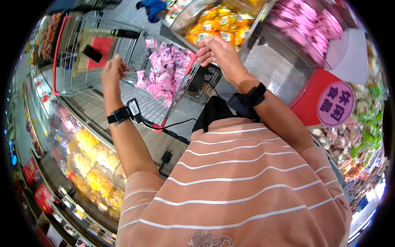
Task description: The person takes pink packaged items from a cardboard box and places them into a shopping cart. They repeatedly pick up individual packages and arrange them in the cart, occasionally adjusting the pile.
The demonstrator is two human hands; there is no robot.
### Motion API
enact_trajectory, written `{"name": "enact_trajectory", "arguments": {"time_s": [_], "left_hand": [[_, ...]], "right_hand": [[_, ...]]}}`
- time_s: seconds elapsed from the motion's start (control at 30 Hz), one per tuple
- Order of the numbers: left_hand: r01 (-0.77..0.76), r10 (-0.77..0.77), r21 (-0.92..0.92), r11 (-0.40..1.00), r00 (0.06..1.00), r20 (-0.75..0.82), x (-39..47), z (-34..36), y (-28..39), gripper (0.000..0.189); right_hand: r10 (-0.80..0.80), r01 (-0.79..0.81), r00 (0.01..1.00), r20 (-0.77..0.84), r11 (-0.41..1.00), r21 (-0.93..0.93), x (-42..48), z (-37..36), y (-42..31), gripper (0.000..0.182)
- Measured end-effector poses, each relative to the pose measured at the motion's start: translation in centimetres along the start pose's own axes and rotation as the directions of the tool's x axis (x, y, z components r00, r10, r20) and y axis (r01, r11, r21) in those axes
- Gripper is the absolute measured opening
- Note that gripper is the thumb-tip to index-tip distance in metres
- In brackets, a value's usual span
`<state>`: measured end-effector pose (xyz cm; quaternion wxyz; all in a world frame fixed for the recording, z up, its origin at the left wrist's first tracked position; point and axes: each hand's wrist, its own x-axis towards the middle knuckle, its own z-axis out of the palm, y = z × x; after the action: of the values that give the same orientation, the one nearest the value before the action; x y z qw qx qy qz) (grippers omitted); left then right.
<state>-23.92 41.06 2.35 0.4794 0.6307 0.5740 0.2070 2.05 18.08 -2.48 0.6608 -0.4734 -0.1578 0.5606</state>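
My left hand (115, 69) hovers over the wire shopping cart (151, 115), its fingers loosely bent with nothing visible in them. Pink wrapped snack packets (166, 69) lie heaped in the cart's basket, between my two hands. My right hand (217, 52) is raised beside the red corner of the cart, empty and with relaxed fingers. Just beyond it, a clear bin (182, 26) holds orange-yellow wrapped packets (220, 23). More pink packets (308, 27) fill another clear bin to the right.
A dark phone (92, 53) and a red sheet (103, 46) lie at the cart's handle end. An open-topped transparent bin (274, 64) stands at my right, near a red sign panel (304, 92) bearing writing. Yellow packaged goods (95, 166) line the left display.
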Motion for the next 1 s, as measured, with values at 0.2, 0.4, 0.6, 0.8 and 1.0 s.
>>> {"name": "enact_trajectory", "arguments": {"time_s": [0.2,0.4,0.6,0.8,1.0], "left_hand": [[0.295,-0.34,0.238,0.925,0.924,0.177,3.0,-2.2,-18.9,0.025],[-0.022,-0.23,0.565,0.825,0.9,0.371,4.0,2.2,-30.4,0.026],[-0.228,-0.314,0.705,0.672,0.774,0.55,4.3,5.3,-34.4,0.021],[-0.263,-0.393,0.787,0.558,0.752,0.529,4.0,6.6,-34.5,0.027],[-0.412,-0.379,0.771,0.486,0.695,0.611,3.1,4.7,-28.6,0.038]], "right_hand": [[0.159,-0.13,0.979,0.124,0.969,-0.21,4.1,4.4,4.9,0.036],[0.217,-0.165,0.966,0.138,0.935,-0.314,7.1,7.5,7.6,0.037],[0.273,-0.22,0.954,0.119,0.915,-0.337,8.9,7.8,10.9,0.034],[0.304,-0.263,0.948,0.099,0.917,-0.3,8.7,7.8,12.2,0.033],[0.326,-0.288,0.941,0.091,0.913,-0.29,8.9,7.5,12.7,0.031]]}}
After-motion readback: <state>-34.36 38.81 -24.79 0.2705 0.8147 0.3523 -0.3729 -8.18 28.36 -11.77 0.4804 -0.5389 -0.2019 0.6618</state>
